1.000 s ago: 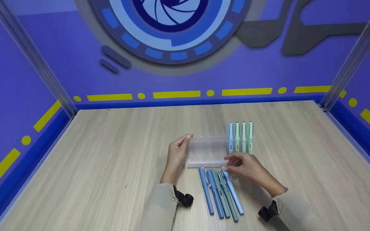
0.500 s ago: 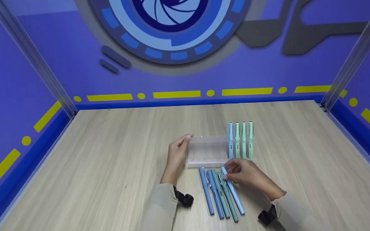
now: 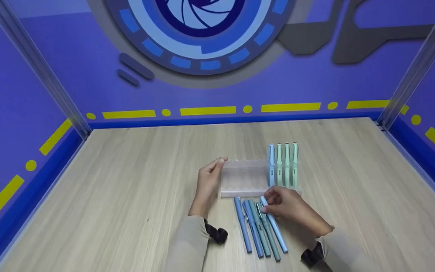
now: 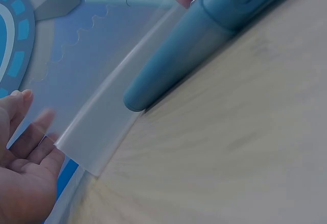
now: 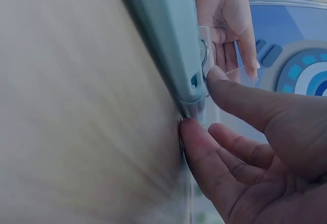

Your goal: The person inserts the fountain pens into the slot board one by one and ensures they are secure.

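Where the right hand (image 3: 287, 202) meets the light blue pen (image 3: 276, 230), thumb and fingertips stand close together about its upper end in a narrow pinch; firmness cannot be told. From that grip the pen slants down toward the person, its lower part lying on the table (image 3: 127, 189). Just left of the grip, four darker pens (image 3: 253, 230) lie in a slanting row, the nearest close against the thumb. Just beyond the grip is the clear case (image 3: 244, 177), four pale pens (image 3: 287, 162) lined up at its right end. Farther left, the left hand (image 3: 209, 181) holds the case by its left edge. The step in hand is judged to be taking up the light blue pen. Recommended: seat the pinch squarely on the barrel, raise the pen without dragging its neighbour, clear the case's front edge, and let the left hand brace the case against sliding.
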### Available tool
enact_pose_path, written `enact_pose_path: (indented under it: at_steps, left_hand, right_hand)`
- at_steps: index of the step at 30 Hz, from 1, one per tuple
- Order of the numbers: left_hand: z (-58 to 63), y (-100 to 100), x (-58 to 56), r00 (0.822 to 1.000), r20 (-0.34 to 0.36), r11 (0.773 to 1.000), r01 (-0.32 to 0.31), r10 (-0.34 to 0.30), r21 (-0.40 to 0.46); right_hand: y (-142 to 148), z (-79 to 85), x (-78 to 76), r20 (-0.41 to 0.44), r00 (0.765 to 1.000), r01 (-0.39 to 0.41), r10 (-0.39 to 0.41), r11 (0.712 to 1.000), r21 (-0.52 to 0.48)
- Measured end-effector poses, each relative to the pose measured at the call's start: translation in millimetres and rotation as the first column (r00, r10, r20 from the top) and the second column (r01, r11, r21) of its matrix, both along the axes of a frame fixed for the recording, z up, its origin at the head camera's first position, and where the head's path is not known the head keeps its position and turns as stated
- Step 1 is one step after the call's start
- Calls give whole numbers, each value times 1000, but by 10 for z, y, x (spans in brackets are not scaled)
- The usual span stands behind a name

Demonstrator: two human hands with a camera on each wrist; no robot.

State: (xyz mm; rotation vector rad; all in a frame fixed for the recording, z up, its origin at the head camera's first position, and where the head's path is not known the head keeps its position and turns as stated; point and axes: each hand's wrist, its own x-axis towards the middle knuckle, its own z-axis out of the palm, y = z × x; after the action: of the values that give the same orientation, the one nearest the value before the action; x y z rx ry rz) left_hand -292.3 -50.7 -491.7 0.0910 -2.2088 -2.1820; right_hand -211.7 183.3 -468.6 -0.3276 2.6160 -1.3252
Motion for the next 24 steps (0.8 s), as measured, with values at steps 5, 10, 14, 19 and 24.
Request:
enact_pose_path:
  at_steps: [5,10,14,19,24]
  left_hand:
    - [-5,1,-2,1000,-11,1000,-5,5,14]
    - [9,7,12,1000,-16,1000,-6,6,0]
    - [12,10,11,1000,-24,1000,-5,5,-7]
    - [4,4,6,1000,-28,1000,4,-4,-6]
    - [-4,-3,4,1000,-25,1000,8,-8,-3]
  right_hand:
    - [11,-13,9,-33,999,-18,19,1000,14]
    - [29,-18,7,-45,998,-32,32,999,22]
    - [38,-16,7,-46,998,-50,52,998,26]
    - [47,-4,4,-30,996,-89,89,996,17]
    - [56,9,-2,17,994,-106,106,994,6]
